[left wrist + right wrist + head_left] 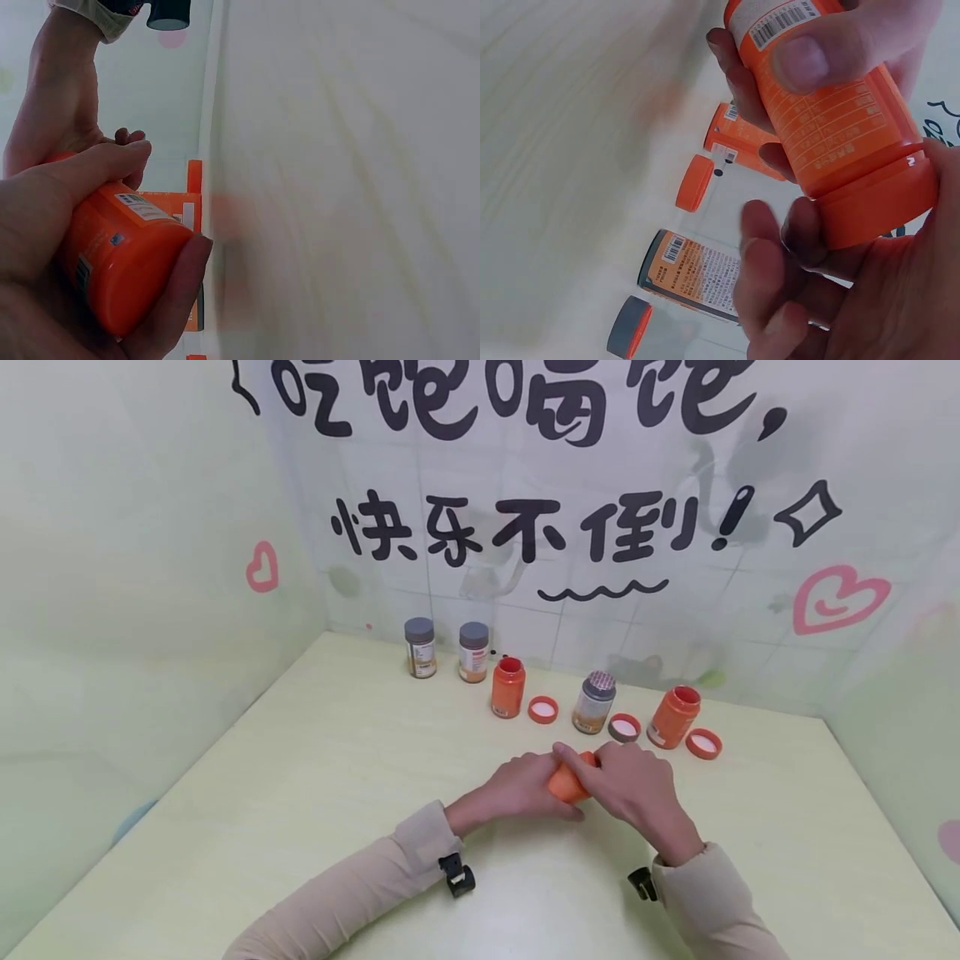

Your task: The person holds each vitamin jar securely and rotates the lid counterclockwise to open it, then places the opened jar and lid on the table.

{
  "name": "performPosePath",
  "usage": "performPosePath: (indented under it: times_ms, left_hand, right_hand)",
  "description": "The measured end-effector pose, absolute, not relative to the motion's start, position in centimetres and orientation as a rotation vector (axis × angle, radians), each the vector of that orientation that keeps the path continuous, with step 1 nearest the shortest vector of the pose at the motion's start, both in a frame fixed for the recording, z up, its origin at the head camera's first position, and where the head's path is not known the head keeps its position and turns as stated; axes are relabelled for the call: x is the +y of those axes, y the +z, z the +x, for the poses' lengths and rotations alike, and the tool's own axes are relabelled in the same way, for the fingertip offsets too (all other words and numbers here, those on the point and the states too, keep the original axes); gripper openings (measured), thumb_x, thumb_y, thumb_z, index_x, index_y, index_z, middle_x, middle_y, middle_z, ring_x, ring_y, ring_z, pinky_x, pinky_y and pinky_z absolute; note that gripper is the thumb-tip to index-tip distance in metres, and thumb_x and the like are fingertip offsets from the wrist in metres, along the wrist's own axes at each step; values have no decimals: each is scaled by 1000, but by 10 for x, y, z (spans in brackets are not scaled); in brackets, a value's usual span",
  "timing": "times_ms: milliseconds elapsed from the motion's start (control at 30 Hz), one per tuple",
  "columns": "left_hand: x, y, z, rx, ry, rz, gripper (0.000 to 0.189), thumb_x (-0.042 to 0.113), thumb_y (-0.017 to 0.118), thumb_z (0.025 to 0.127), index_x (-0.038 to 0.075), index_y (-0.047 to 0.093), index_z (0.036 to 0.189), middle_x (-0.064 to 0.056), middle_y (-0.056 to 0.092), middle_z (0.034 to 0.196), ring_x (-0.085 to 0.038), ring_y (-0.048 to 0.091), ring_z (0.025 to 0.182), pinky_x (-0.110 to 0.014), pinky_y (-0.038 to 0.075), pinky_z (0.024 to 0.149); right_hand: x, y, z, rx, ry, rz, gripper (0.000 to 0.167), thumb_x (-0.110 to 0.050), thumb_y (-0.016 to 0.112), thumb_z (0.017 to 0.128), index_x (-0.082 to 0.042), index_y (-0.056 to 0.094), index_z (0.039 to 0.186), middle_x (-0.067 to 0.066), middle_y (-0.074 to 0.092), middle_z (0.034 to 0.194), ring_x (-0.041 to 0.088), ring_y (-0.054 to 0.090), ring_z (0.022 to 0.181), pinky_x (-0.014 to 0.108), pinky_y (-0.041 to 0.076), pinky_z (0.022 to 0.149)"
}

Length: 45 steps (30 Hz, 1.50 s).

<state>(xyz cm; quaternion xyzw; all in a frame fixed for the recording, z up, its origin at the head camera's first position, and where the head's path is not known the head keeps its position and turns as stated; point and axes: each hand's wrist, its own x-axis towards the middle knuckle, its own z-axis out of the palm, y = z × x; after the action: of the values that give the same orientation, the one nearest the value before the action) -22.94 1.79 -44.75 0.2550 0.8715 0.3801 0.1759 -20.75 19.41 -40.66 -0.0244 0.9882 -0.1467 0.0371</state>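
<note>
An orange bottle [570, 782] is held above the table between both hands. My left hand [525, 785] grips its body, with the thumb across the label in the right wrist view. Its orange cap [881, 202] sits at the other end, and my right hand [637, 781] has its fingers and thumb around that cap. Seen from the left wrist, the bottle's base [142, 281] points toward the camera and the cap end is hidden. The cap looks seated on the bottle.
Along the back of the table [315, 760] stand two grey-capped jars [473, 653], an uncapped orange bottle [507, 691] beside its cap [543, 710], an uncapped grey bottle [594, 706] by a grey cap [624, 727], and another uncapped orange bottle [675, 720] with a cap [704, 744]. Walls enclose the table.
</note>
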Motion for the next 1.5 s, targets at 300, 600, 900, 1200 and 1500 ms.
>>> performPosePath:
  times_ms: [300,600,900,1200,1500]
  left_hand:
    - [18,-455,-232,2196,1246,702,62,23,83,86,24,50,138,4,62,111,-15,63,83,-29,56,60]
    - [11,-460,-240,2025,1279,762,47,21,80,88,22,55,128,3,64,110,-14,61,98,-29,57,74]
    - [10,-457,-239,1997,1260,739,58,18,80,88,28,52,138,1,59,113,-17,59,100,-32,61,61]
    - [5,-459,-243,1963,1274,795,54,16,79,88,28,53,134,1,59,115,-17,59,100,-31,60,62]
    - [4,-459,-249,1974,1256,905,49,18,78,88,25,55,131,4,61,113,-10,60,100,-27,56,77]
  right_hand:
    - [193,-410,-207,3049,-540,-107,64,-67,49,97,-13,51,63,0,43,54,17,43,51,27,29,49]
    - [194,-414,-210,3059,-560,-245,60,-63,53,98,-16,51,62,-2,41,54,16,42,51,26,28,49]
    - [204,-407,-209,2966,-466,-389,52,-62,55,97,-18,55,69,-2,43,58,15,45,56,28,30,54]
    - [208,-400,-208,2930,-528,-485,56,-72,60,91,-19,53,73,-5,41,61,13,41,55,27,28,53]
    - [214,-394,-210,2882,-602,-609,42,-61,72,88,-20,60,90,-6,51,67,11,49,62,26,38,56]
